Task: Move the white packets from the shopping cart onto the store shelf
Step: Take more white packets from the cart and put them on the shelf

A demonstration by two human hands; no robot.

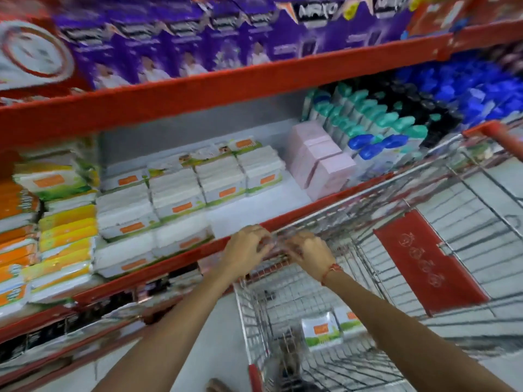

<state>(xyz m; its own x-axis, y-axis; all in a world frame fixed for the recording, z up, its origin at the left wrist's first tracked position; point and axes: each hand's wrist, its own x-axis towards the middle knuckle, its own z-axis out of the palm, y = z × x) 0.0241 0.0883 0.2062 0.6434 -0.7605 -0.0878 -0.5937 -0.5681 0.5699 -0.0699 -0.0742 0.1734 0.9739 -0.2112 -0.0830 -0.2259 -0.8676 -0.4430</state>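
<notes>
Shelf stock: white packets (181,199) already stacked in rows on the store shelf (283,219); most of your work looks done.
Cart stock: two packets (321,331) left on the shopping cart (368,278) floor.
Left hand (246,247): at the cart's front rim, fingers curled; motion blur, so you cannot tell what they pinch.
Right hand (310,254): beside it, likewise unclear.
Remaining: your last two packets.

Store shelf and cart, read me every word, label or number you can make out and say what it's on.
"MAXO", white letters on the purple cardboard boxes on the top shelf; blurred, likely reading.
Orange labels on the white plastic packets on the shelf: too blurred.
Orange label on the white packets in the wire shopping cart: too small.
Pale symbols on the cart's red flap: unreadable.
</notes>
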